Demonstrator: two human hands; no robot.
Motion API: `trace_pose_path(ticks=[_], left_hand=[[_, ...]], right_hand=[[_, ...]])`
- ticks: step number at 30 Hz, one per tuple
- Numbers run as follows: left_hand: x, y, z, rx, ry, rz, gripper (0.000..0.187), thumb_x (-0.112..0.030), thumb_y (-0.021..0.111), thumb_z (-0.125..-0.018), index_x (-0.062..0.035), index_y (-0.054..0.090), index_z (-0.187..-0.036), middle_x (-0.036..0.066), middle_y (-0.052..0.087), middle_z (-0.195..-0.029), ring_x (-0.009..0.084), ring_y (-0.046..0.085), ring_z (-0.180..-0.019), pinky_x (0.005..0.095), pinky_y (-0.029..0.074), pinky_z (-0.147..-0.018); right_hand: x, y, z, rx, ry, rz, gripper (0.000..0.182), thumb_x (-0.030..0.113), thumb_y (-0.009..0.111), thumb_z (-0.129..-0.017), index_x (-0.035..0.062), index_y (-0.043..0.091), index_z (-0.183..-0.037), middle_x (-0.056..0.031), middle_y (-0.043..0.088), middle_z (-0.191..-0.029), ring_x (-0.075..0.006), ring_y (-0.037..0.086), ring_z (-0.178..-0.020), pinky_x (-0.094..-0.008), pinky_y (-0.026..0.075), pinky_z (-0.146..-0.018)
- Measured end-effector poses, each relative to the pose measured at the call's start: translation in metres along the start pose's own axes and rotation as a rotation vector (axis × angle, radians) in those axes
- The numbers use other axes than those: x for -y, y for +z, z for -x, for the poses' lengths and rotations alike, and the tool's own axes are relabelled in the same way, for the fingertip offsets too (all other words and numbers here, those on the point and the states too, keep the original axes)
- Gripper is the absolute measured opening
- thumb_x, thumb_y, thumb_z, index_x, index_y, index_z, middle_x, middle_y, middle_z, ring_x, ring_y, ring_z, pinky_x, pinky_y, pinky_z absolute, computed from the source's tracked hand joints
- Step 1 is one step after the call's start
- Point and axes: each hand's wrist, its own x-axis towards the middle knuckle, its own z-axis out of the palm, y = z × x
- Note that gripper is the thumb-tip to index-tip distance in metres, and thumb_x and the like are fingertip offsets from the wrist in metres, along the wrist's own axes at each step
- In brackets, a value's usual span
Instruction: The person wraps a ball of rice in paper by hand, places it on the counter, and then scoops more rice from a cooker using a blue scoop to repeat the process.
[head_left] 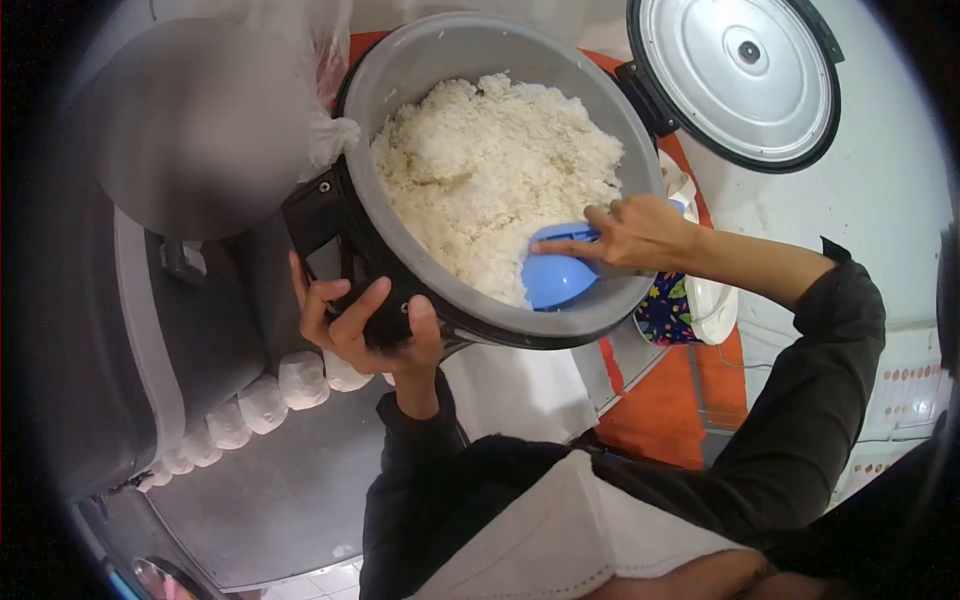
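A large rice cooker [650,165] stands with its lid up and holds a big mound of cooked white rice [490,165]. My right hand [640,232] is closed around the handle of a blue rice scoop [560,278]. The scoop's bowl is pushed into the rice near the pot's near right wall. On the cooker's dark outer side at the left rests my left hand [370,325], its fingers spread against the housing and holding nothing I can make out.
The metal-lined lid [745,60] tilts back at upper right. White wrapped bundles [262,404] line the steel counter [270,500]. A patterned container [668,310] stands right of the cooker, over orange cloth [655,405]. Plastic bags [325,130] hang at the left rim.
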Motion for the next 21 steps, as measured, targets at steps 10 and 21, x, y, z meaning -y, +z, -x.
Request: trace_pose_path(ticks=[10,21], left_hand=[[0.004,-0.008,-0.004,0.100,0.056,-0.034,0.024,-0.028,0.064,-0.074,-0.0110,0.058,-0.089,0.009,0.039,-0.098,0.0395,0.045,-0.112,0.0647,0.033,-0.101],[0.004,0.004,-0.006,0.008,-0.001,-0.009,0.023,-0.026,0.065,-0.072,-0.0095,0.059,-0.087,0.009,0.040,-0.098,0.0441,0.041,-0.116,0.0619,0.034,-0.101]], right_hand=[[-0.022,0.013,-0.107,-0.141,0.411,-0.152,0.064,0.009,0.049,-0.086,0.0290,0.029,-0.143,-0.0195,0.061,-0.080,-0.0328,0.064,-0.061,-0.0412,0.052,-0.052],[-0.035,0.011,-0.104,-0.181,0.605,-0.376,0.042,0.002,0.049,-0.082,0.0108,0.051,-0.123,-0.0209,0.065,-0.081,-0.0377,0.064,-0.079,-0.0448,0.052,-0.069]])
